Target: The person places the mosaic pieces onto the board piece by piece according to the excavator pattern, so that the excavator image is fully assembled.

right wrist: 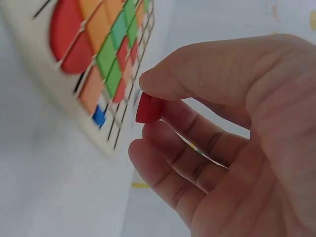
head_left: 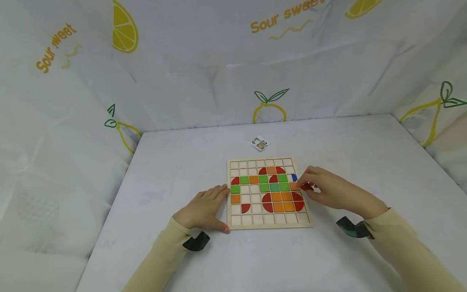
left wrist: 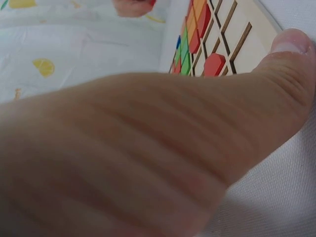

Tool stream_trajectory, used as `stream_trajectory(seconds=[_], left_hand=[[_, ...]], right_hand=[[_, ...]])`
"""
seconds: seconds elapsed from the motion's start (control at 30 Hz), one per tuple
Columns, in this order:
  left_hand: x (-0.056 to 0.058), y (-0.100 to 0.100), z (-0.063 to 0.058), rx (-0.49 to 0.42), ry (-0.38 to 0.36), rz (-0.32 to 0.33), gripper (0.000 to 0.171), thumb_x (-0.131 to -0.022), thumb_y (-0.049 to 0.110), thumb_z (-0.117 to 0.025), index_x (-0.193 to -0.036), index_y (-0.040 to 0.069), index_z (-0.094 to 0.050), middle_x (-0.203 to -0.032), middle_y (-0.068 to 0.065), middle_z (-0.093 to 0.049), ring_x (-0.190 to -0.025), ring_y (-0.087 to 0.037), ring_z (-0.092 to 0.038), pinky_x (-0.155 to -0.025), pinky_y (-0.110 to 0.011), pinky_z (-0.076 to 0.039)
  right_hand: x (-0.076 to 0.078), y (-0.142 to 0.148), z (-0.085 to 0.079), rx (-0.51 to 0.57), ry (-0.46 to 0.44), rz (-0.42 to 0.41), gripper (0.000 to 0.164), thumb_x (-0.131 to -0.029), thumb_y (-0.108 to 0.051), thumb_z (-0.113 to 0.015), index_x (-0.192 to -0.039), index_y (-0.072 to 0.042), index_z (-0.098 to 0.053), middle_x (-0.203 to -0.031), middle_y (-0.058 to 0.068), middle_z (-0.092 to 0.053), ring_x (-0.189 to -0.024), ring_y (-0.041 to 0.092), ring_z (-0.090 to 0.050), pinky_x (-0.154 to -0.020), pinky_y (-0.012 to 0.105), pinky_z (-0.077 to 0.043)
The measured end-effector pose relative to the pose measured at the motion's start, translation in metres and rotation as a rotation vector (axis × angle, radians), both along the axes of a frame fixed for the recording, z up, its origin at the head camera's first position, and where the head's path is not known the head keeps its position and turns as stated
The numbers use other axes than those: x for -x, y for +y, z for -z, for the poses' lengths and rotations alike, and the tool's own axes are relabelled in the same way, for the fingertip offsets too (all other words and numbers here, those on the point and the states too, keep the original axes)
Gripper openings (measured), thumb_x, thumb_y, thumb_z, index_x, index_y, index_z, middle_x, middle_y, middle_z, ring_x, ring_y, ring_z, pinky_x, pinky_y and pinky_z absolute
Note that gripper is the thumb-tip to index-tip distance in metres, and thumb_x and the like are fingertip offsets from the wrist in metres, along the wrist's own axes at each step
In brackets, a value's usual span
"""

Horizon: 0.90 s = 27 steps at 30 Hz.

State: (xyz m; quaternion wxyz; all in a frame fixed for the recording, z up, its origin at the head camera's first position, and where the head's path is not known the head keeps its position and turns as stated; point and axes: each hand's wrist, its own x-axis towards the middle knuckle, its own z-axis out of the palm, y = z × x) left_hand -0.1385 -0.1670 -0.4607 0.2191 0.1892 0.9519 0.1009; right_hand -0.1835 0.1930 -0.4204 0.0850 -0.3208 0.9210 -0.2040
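Note:
A wooden grid board lies on the table, partly filled with red, orange and green tiles. Flat along its left edge, my left hand has its fingers stretched out, touching the frame. In the left wrist view the thumb reaches the board's near corner. Between thumb and fingertips, my right hand pinches a red tile, held just off the board's right edge. A small blue piece sits in a right-hand cell, beside an orange tile. My fingers hide part of the red tile.
A small pattern card with coloured shapes lies beyond the board. White table cloth surrounds the board. Behind the table hangs a white curtain printed with lemons and lettering.

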Motion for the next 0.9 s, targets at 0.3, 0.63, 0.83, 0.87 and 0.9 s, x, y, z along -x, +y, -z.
stream_trajectory(seconds=[0.3,0.63,0.83,0.87,0.9], left_hand=[[0.0,-0.002,0.001,0.005,0.007,0.0,0.113,-0.075,0.056,-0.084,-0.161,0.012,-0.025,-0.17,-0.006,-0.023,-0.158,-0.028,-0.021,-0.127,-0.052,-0.023],[0.001,-0.003,0.003,-0.008,0.0,0.004,0.113,-0.077,0.056,-0.083,-0.162,0.012,-0.023,-0.171,-0.005,-0.021,-0.158,-0.027,-0.02,-0.128,-0.052,-0.022],[0.0,-0.003,0.0,-0.011,-0.006,0.006,0.112,-0.077,0.055,-0.083,-0.162,0.012,-0.023,-0.171,-0.005,-0.021,-0.158,-0.027,-0.02,-0.128,-0.052,-0.022],[0.0,-0.003,0.0,-0.01,-0.007,0.005,0.112,-0.077,0.055,-0.083,-0.162,0.012,-0.023,-0.171,-0.005,-0.021,-0.158,-0.027,-0.02,-0.127,-0.052,-0.022],[0.0,-0.003,0.0,-0.007,-0.007,0.005,0.112,-0.077,0.055,-0.083,-0.162,0.012,-0.023,-0.171,-0.005,-0.021,-0.158,-0.027,-0.02,-0.127,-0.052,-0.023]], right_hand=[[0.01,-0.042,-0.016,0.024,-0.029,-0.062,0.021,-0.092,-0.005,-0.071,-0.112,-0.012,-0.071,-0.11,0.001,-0.062,-0.099,0.017,-0.059,-0.086,0.037,-0.061],[0.015,-0.085,-0.019,0.093,-0.059,-0.133,0.024,-0.094,-0.009,-0.07,-0.117,-0.015,-0.069,-0.116,-0.002,-0.063,-0.107,0.016,-0.06,-0.095,0.039,-0.059],[0.018,-0.102,-0.016,0.136,-0.02,-0.214,0.025,-0.093,-0.006,-0.07,-0.115,-0.015,-0.068,-0.115,-0.003,-0.064,-0.104,0.015,-0.059,-0.091,0.035,-0.059],[0.018,-0.105,-0.015,0.139,-0.018,-0.223,0.025,-0.092,-0.006,-0.069,-0.115,-0.015,-0.068,-0.115,-0.002,-0.064,-0.102,0.014,-0.059,-0.09,0.035,-0.059],[0.018,-0.107,-0.014,0.141,-0.018,-0.231,0.025,-0.092,-0.005,-0.069,-0.115,-0.015,-0.068,-0.115,-0.002,-0.064,-0.102,0.014,-0.059,-0.09,0.034,-0.058]])
